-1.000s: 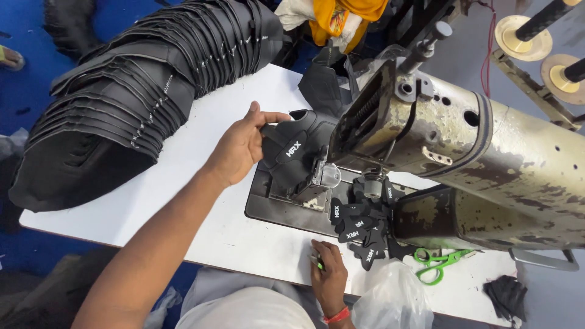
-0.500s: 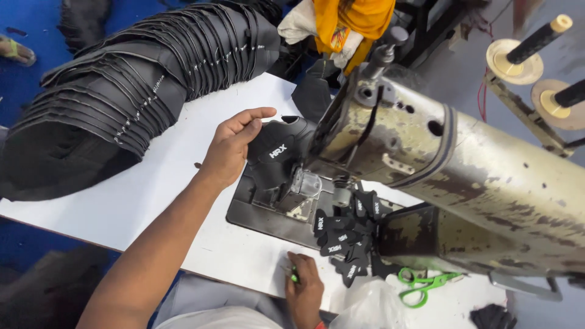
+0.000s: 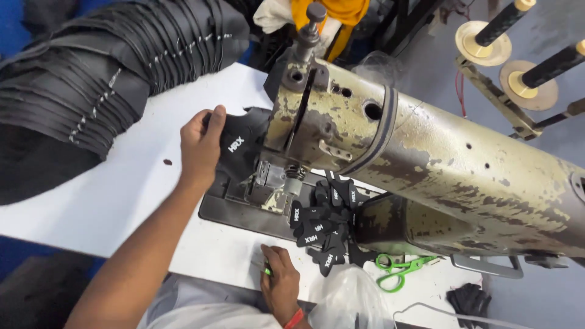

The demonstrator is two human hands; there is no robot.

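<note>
My left hand [image 3: 200, 143] grips a black fabric piece [image 3: 241, 146] with a small white logo, held on the bed of a worn, paint-chipped sewing machine [image 3: 414, 164] close to its needle area [image 3: 286, 176]. My right hand [image 3: 280, 283] rests at the near table edge with fingers closed on a small green item [image 3: 267, 271]. Just beyond the right hand, several small black logo patches [image 3: 320, 222] lie in a heap on the machine bed.
A long fanned stack of black fabric pieces [image 3: 103, 85] fills the table's far left. Green-handled scissors [image 3: 402, 268] and a clear plastic bag [image 3: 350, 298] lie near the front edge. Thread-cone spindles [image 3: 506, 30] stand at the far right. The white table [image 3: 103, 201] shows beside the machine.
The view has shifted nearer to the machine. My left hand has closed over the black piece and pushed it further under the machine head. My right hand stays at the front edge.
</note>
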